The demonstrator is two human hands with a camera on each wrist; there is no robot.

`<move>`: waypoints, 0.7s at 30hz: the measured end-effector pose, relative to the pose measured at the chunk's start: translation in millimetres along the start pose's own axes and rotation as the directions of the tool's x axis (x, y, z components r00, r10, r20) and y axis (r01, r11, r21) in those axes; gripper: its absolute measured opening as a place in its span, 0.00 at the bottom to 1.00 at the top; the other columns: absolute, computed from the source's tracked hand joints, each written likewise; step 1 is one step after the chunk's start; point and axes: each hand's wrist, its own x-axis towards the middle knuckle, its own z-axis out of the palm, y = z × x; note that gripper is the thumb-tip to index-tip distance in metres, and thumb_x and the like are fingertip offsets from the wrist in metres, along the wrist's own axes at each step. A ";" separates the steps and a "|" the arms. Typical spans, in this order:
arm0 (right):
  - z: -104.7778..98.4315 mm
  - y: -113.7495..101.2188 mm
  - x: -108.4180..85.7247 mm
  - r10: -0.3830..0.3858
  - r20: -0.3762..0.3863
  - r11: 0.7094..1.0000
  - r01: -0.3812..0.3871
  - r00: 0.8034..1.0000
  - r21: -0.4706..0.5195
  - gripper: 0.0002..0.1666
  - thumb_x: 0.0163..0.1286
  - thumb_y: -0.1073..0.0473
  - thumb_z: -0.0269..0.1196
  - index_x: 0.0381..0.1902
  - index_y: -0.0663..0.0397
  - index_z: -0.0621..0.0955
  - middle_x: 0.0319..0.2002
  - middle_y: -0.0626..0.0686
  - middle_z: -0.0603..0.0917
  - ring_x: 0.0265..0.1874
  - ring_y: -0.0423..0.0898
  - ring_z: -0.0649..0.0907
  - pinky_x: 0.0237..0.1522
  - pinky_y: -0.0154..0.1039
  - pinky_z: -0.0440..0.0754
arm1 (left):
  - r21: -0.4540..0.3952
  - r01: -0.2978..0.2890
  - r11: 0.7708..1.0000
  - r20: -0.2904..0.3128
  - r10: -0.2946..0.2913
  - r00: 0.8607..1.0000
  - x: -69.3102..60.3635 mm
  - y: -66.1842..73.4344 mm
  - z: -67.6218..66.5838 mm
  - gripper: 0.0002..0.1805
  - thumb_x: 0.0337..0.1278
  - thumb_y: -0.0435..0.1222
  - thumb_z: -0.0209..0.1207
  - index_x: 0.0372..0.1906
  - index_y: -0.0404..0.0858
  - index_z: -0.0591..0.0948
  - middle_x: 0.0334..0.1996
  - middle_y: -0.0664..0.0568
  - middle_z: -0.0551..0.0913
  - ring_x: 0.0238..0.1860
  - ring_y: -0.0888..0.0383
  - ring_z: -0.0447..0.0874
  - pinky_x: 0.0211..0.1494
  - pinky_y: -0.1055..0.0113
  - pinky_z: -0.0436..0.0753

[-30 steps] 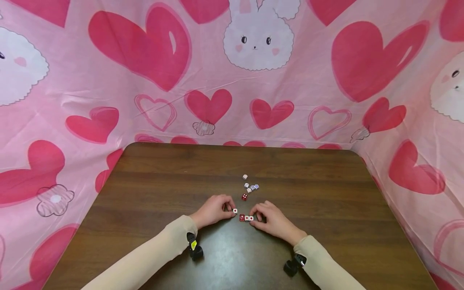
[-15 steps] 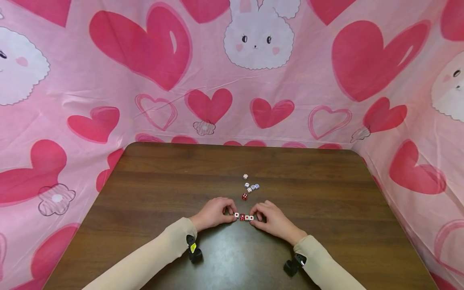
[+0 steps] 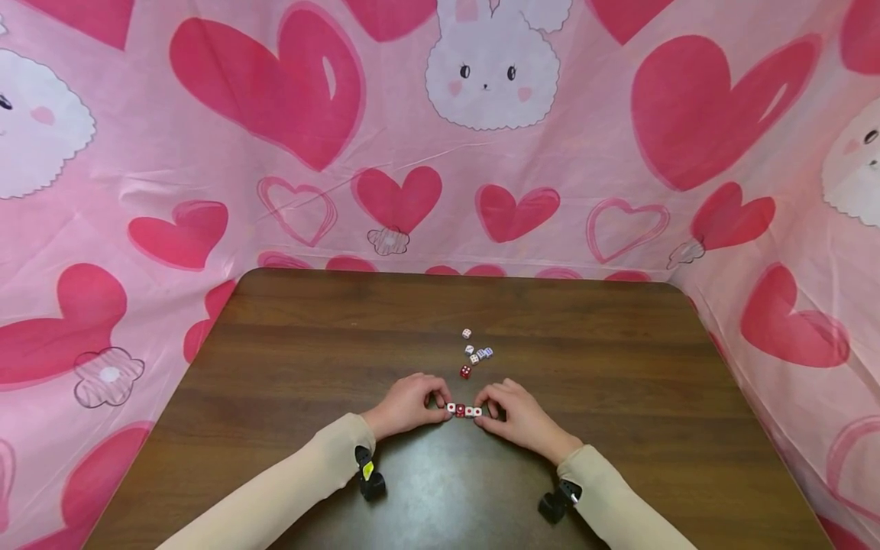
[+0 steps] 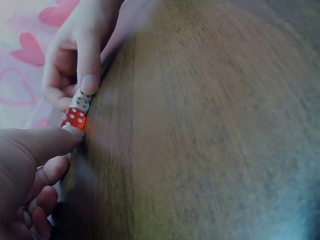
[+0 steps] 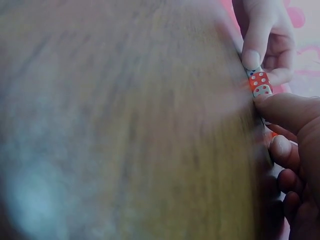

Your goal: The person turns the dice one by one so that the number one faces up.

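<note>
A short, straight row of dice lies between the two hands on the brown table. At the row's left end my left hand (image 3: 411,405) pinches a white die (image 3: 451,408) between thumb and fingers. Beside it sits a red die (image 3: 461,410), then a white die (image 3: 469,412). The white die at the right end (image 3: 477,412) is pinched by my right hand (image 3: 517,416). In the left wrist view the red die (image 4: 75,117) shows white dots, and my left thumb covers most of the left die. My right thumb partly hides a white die (image 5: 262,90) in the right wrist view.
Behind the row lie a loose red die (image 3: 465,371) and several white dice (image 3: 474,358), some with blue dots. The farthest white die (image 3: 467,334) stands a little apart. Pink cloth (image 3: 302,206) with hearts hangs around the wooden table (image 3: 309,328).
My left hand has brought its white die nearer and to the right, up against the red die. The row's gap has closed. My right hand has stayed at the right end.
</note>
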 end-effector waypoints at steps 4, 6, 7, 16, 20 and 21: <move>1.3 1.2 0.6 -0.028 -0.023 1.000 0.028 0.999 -0.005 0.12 0.64 0.56 0.76 0.40 0.40 0.82 0.25 0.37 0.73 0.29 0.34 0.65 0.32 0.30 0.66 | 0.003 -0.006 1.000 -0.007 0.006 1.000 0.1 -1.5 1.2 0.08 0.56 0.41 0.75 0.35 0.50 0.85 0.29 0.67 0.83 0.32 0.67 0.71 0.39 0.67 0.71; 2.0 1.7 0.5 -0.036 -0.030 0.999 0.036 0.999 -0.003 0.12 0.64 0.57 0.76 0.40 0.41 0.82 0.25 0.38 0.73 0.29 0.33 0.65 0.32 0.30 0.65 | 0.004 -0.008 1.000 -0.008 0.008 1.000 0.0 -2.4 2.2 0.08 0.56 0.41 0.75 0.36 0.50 0.85 0.29 0.67 0.83 0.32 0.67 0.71 0.39 0.67 0.70; 2.1 1.7 0.6 -0.040 -0.031 0.999 0.040 0.999 -0.002 0.12 0.64 0.57 0.76 0.40 0.41 0.82 0.25 0.38 0.73 0.29 0.33 0.65 0.32 0.30 0.65 | 0.005 -0.007 1.000 -0.009 0.007 1.000 0.0 -2.4 2.3 0.08 0.56 0.41 0.75 0.36 0.51 0.85 0.29 0.67 0.83 0.32 0.67 0.71 0.39 0.67 0.70; -4.0 -0.1 1.6 0.030 0.033 0.997 -0.033 0.999 0.071 0.13 0.67 0.52 0.75 0.44 0.43 0.83 0.26 0.36 0.74 0.29 0.34 0.68 0.31 0.32 0.69 | 0.022 -0.011 1.000 -0.012 0.012 1.000 -0.4 -4.6 4.0 0.08 0.56 0.42 0.75 0.36 0.51 0.85 0.30 0.67 0.82 0.33 0.67 0.73 0.38 0.68 0.71; -11.8 3.6 4.7 0.109 0.059 0.977 -0.118 0.992 0.177 0.11 0.72 0.52 0.70 0.48 0.44 0.83 0.28 0.36 0.77 0.27 0.35 0.73 0.31 0.33 0.73 | 0.028 -0.019 0.999 -0.017 0.020 1.000 -0.2 -4.1 3.8 0.08 0.56 0.43 0.75 0.36 0.51 0.85 0.30 0.67 0.83 0.33 0.67 0.72 0.38 0.69 0.71; -13.8 5.2 6.1 0.127 0.055 0.971 -0.136 0.990 0.197 0.10 0.73 0.52 0.69 0.49 0.44 0.83 0.27 0.36 0.78 0.27 0.35 0.75 0.31 0.33 0.74 | 0.028 -0.019 0.999 -0.019 0.020 1.000 -0.1 -3.9 3.6 0.08 0.56 0.43 0.75 0.36 0.51 0.85 0.30 0.67 0.83 0.33 0.67 0.72 0.38 0.69 0.71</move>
